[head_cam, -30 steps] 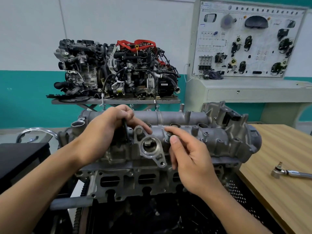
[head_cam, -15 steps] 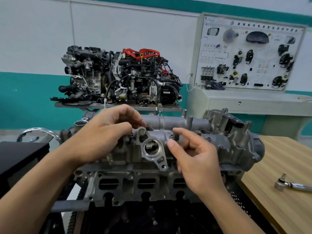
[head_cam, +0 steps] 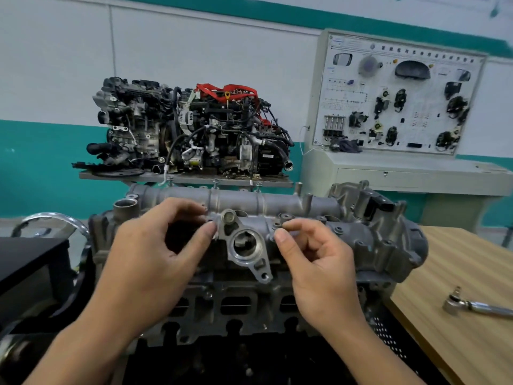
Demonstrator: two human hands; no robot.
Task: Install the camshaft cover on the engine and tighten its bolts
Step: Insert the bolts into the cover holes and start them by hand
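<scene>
Head camera: you are pinching the left bolt between your left hand's thumb and forefinger and the middle bolt in your right hand, both on the camshaft cover sitting atop the engine, a ratchet lying on the table alongside.

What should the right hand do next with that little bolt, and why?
Probably spin it down by finger first. The right hand pinches a small grey bolt on the grey cast-metal camshaft cover, and the silver ratchet wrench lies untouched on the wooden table, so tool-tightening likely comes later.
</scene>
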